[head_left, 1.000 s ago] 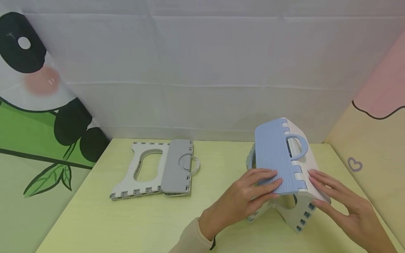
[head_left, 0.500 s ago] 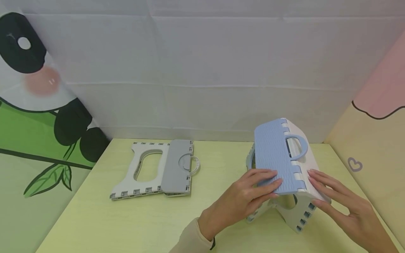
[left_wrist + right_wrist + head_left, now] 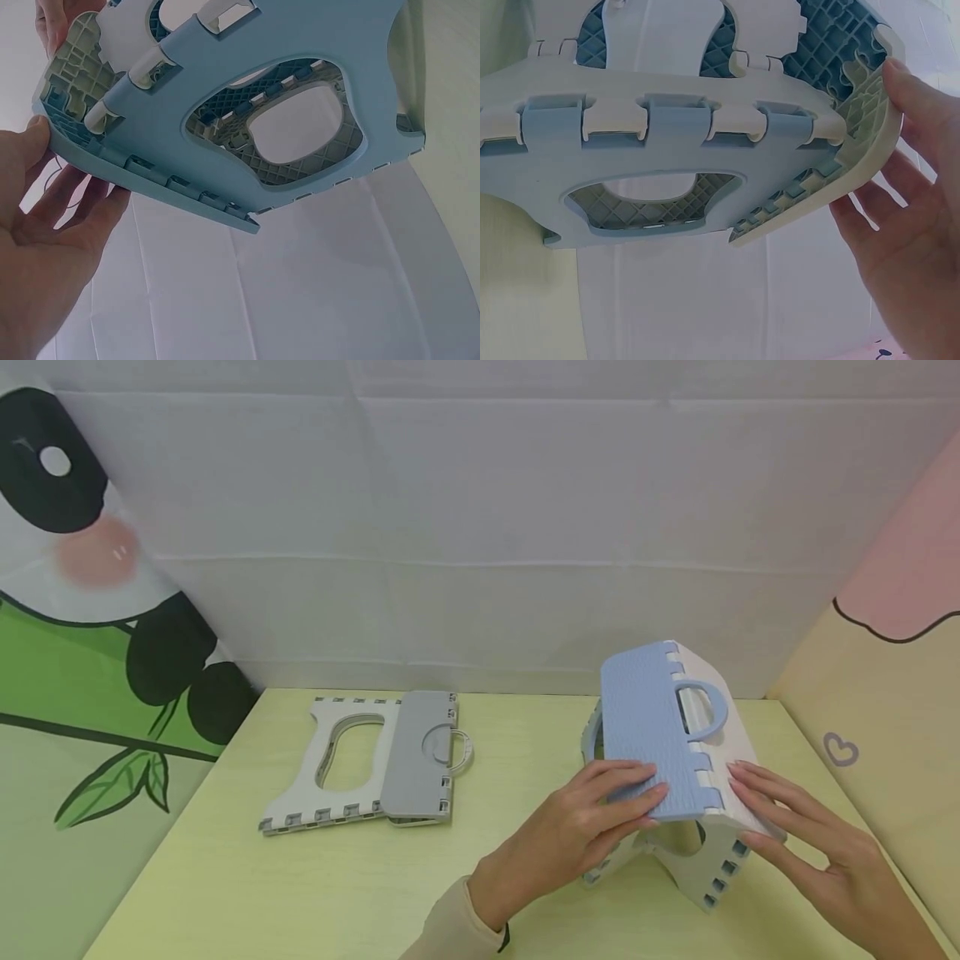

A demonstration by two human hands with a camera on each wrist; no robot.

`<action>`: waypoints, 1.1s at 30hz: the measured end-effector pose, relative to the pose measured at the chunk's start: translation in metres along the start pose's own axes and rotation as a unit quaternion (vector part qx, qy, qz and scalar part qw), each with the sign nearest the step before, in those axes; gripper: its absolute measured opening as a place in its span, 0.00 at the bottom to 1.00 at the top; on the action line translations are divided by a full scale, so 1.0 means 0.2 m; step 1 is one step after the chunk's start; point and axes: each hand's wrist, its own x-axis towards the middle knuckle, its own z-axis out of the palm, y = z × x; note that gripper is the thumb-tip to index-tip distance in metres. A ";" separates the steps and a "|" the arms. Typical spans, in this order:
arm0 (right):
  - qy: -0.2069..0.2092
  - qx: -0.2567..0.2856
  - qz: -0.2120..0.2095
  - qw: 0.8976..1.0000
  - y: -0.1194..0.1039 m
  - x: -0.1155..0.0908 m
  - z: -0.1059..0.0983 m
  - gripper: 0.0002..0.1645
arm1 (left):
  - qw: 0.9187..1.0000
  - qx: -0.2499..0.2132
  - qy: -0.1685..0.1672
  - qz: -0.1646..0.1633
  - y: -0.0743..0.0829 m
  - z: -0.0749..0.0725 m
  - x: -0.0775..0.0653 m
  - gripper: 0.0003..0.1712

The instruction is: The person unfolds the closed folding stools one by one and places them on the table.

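A folding step stool [image 3: 645, 727] with a blue and a white top panel stands on its spread legs at the right of the head view, the panels peaked like a roof along their hinge. A blue loop handle [image 3: 705, 710] rises at the hinge. My left hand [image 3: 562, 831] holds the near end of the blue panel, fingers on top and thumb at its edge. My right hand [image 3: 817, 843] grips the near corner of the white panel [image 3: 870, 165] the same way. Both wrist views show the ribbed undersides and the oval openings in the legs.
A second stool, grey and white [image 3: 416, 760], lies folded flat on the left of the pale yellow table [image 3: 337, 893], its ring handle pointing right. A white cloth wall [image 3: 480, 527] stands behind; printed panels flank both sides.
Hardly anything differs: the blue-and-white stool's top has shifted very slightly left in the head view. Both hands keep their hold, and the folded stool stays where it was.
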 end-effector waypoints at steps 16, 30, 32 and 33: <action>0.004 0.004 -0.008 1.000 -0.01 0.00 0.00 0.33 | 1.000 0.015 -0.007 0.003 0.00 0.00 0.00 0.19; 0.002 0.014 -0.010 1.000 0.00 0.00 0.01 0.32 | 1.000 0.016 -0.007 0.000 0.00 0.00 0.00 0.19; 0.002 0.015 -0.012 1.000 0.00 0.01 0.01 0.32 | 1.000 0.016 -0.006 -0.001 0.00 0.00 0.00 0.19; 0.002 0.015 -0.012 1.000 0.00 0.01 0.01 0.32 | 1.000 0.016 -0.005 -0.001 0.00 0.00 0.00 0.19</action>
